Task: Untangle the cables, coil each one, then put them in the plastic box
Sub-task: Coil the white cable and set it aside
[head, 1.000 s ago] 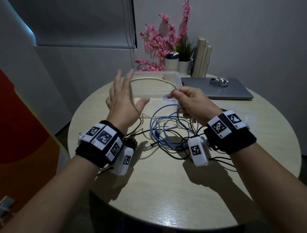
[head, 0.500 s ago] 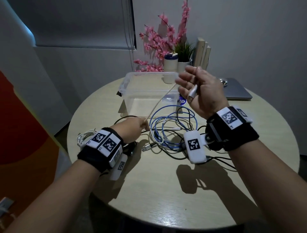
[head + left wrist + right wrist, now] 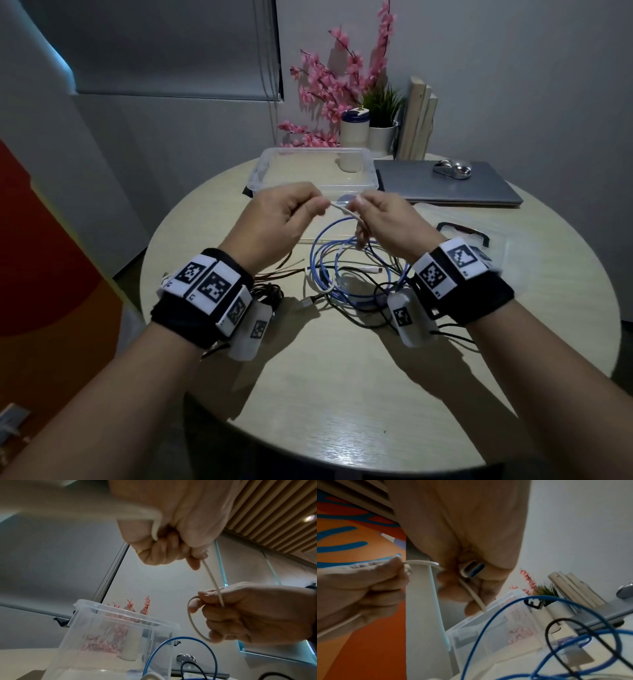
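Head view: left hand (image 3: pixel 279 214) pinches white cable (image 3: pixel 342 209) | right hand (image 3: pixel 383 219) grips its loops and USB plug (image 3: pixel 473 570), raised over tangle of blue cable (image 3: pixel 325 270) and black cable (image 3: pixel 371 317) on table (image 3: pixel 342 394) | step, judged: coiling white cable | next: feed another loop, then drop into plastic box (image 3: pixel 263 164), apparently empty.

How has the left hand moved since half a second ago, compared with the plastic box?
Yes. The left hand rose from the table toward the plastic box, and now pinches the white cable beside the right hand.
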